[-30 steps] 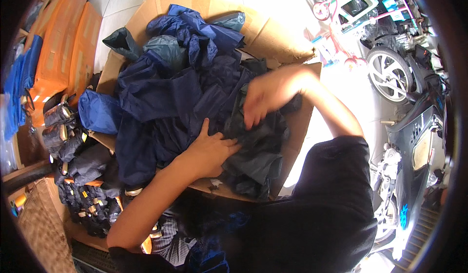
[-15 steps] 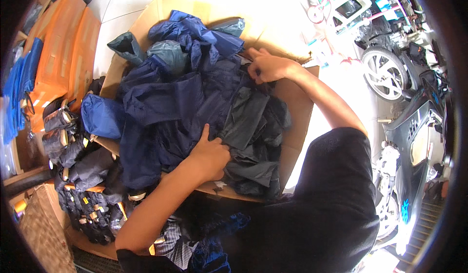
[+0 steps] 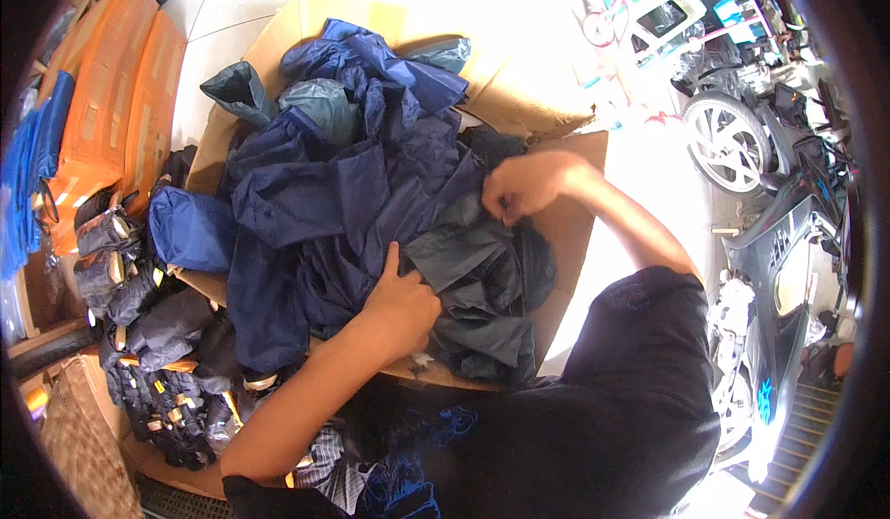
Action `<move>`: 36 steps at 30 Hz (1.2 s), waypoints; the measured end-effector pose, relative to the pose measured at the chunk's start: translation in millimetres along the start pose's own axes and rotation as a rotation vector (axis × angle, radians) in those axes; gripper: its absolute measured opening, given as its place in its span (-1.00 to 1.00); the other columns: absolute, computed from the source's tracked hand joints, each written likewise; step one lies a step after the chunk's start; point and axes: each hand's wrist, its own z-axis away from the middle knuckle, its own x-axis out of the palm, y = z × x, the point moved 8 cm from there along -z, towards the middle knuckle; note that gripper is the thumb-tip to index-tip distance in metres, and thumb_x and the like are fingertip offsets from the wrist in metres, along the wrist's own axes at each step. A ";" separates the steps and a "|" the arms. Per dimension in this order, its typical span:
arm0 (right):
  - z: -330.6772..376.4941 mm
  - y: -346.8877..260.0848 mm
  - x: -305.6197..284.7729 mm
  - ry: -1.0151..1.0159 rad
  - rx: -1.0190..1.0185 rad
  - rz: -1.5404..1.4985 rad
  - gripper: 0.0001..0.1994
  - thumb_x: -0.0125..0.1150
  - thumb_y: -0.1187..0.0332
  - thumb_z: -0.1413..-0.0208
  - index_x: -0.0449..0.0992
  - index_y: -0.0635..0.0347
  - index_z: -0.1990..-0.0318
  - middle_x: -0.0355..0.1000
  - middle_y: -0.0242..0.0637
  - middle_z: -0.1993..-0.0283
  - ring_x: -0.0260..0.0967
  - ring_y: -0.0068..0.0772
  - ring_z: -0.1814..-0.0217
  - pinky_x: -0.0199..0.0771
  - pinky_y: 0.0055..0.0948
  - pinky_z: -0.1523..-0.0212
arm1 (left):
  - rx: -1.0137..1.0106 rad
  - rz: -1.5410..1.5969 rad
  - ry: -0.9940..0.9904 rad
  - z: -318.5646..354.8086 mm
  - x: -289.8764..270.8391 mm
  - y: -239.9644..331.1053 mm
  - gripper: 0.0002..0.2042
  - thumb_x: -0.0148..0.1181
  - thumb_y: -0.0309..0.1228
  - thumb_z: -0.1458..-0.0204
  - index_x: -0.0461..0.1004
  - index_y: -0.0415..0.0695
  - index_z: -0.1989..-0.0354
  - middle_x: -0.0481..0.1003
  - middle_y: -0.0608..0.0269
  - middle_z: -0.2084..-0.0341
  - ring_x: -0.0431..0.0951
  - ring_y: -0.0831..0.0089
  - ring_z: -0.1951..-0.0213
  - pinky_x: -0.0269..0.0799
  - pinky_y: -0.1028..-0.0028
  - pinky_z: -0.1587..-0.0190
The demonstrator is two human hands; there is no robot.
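Cardboard box (image 3: 567, 241) right in front, stuffed with a heap of crinkly navy fabric (image 3: 320, 190), plus a smaller pile of dark grey fabric (image 3: 487, 287) toward the right wall and a blue bundle (image 3: 192, 229) sticking out over the left edge. Left hand (image 3: 403, 308) loosely curled where navy meets grey, index finger stretched out onto the navy. Right hand (image 3: 530, 183) bent over the top of the grey stuff, fingers curled in, honestly can't tell for either whether pinching cloth or just touching.
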 end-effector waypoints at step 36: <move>-13.1 112.2 -33.2 0.653 0.754 0.342 -0.51 0.31 0.20 0.03 0.31 0.33 0.03 0.46 0.11 0.21 0.45 0.16 0.11 0.49 -0.06 0.09 | -0.009 -0.002 0.111 2.8 -0.1 -1.7 -0.71 0.34 -0.36 0.29 0.59 -0.17 0.32 0.51 0.22 0.20 0.42 0.17 -0.02 -0.13 -0.29 -0.27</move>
